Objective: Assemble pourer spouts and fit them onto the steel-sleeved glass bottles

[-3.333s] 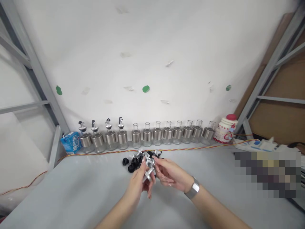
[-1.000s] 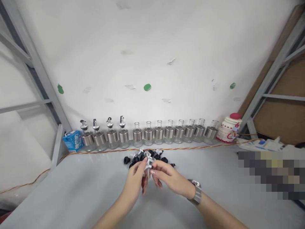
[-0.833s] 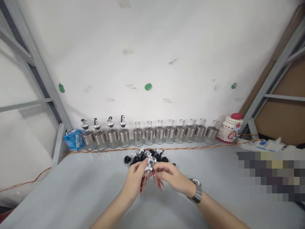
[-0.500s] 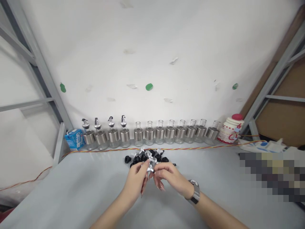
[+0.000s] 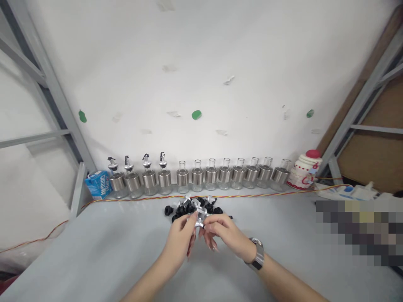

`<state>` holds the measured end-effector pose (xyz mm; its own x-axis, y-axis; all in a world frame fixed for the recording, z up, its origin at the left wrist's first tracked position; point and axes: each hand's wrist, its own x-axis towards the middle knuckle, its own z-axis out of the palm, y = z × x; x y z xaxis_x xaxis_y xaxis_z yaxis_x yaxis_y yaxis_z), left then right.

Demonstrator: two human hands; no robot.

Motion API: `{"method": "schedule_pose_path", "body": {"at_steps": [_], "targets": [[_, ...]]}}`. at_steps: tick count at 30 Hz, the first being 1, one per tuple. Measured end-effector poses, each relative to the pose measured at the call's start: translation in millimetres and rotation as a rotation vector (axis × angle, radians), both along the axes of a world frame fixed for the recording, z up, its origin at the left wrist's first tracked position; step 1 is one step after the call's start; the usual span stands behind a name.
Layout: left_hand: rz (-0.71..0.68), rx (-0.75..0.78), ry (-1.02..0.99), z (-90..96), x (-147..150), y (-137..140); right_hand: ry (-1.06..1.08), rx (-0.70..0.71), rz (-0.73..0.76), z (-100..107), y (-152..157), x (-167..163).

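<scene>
Pourer part (image 5: 199,225), seemingly single, sits pinched by left hand (image 5: 181,233) and right hand (image 5: 228,233); along the surface's (image 5: 110,243) back edge, four bottles (image 5: 149,180) are topped, eight bare.

Grey tbl (image 5: 103,239): blk/silver parts pile (image 5: 189,208) ctr, btl row (image 5: 197,177) at back, wire (image 5: 245,196) btwn.

I have the bare left hand (image 5: 180,235) gripping a small silver piece (image 5: 199,225) before the heap of black-and-silver stoppers (image 5: 189,208), bare right hand (image 5: 229,234) pinching that piece's end; steel-sleeved glass bottles (image 5: 197,177) stand behind the heap.
</scene>
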<state>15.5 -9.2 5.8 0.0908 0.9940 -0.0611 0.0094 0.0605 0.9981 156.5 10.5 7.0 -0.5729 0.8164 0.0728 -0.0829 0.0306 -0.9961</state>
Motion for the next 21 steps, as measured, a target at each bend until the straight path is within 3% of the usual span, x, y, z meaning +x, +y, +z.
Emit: {"method": "schedule_pose_path", "body": {"at_steps": [7, 14, 18, 21], "targets": [[0.03, 0.016, 0.049, -5.3, 1, 2, -0.075, 0.071, -0.023, -1, -2, 0], [0.043, -0.028, 0.078, -0.4, 2, -1, -0.356, 0.436, -0.142, -3, -4, 5], [0.096, -0.011, 0.026, 6.0, 0, 1, -0.34, 0.44, -0.181, -4, -5, 6], [0.089, -0.015, -0.033, 7.1, -1, 3, -0.26, 0.626, -0.312, -1, -10, 2]]}}
